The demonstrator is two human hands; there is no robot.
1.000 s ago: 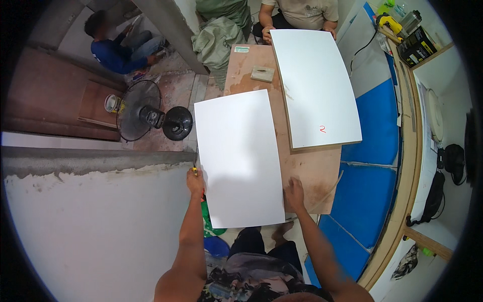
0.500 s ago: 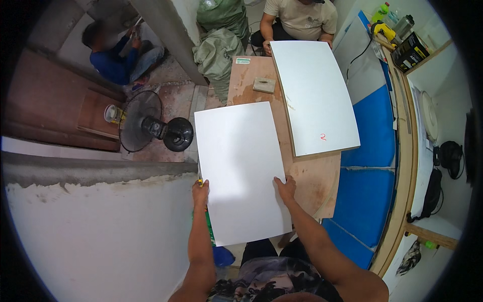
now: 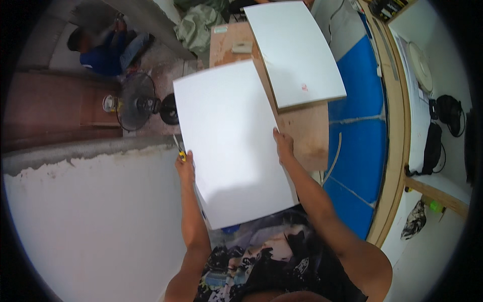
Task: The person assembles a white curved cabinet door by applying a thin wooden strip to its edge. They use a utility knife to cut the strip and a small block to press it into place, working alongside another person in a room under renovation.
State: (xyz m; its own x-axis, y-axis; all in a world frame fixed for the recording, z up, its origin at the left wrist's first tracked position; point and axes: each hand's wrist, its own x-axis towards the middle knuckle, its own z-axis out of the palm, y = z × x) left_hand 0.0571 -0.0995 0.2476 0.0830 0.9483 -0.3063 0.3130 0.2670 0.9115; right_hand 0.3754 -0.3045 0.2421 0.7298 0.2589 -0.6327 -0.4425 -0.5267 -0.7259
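A large white rectangular panel (image 3: 231, 141) is held up in front of my body, its far edge tilted toward the left. My left hand (image 3: 185, 170) grips its left edge and also holds a yellow-and-black utility knife (image 3: 181, 153), whose thin blade points away from me. On the opposite edge, my right hand (image 3: 285, 146) is closed, thumb on the white face and fingers out of sight underneath. Beyond it lies a second white panel (image 3: 297, 55) with a red mark near its closer edge, resting on a wooden table (image 3: 307, 126).
A small block (image 3: 242, 47) sits at the table's far left. A black fan (image 3: 138, 103) stands left, past a low white wall (image 3: 95, 211). Blue panels (image 3: 357, 146) line the right side. A person in blue (image 3: 103, 55) crouches at far left. Sacks (image 3: 196, 30) are behind.
My hands have raised the panel and brought it closer to my body. The view has shifted, so the table and second panel appear higher. More of the knife shows now.
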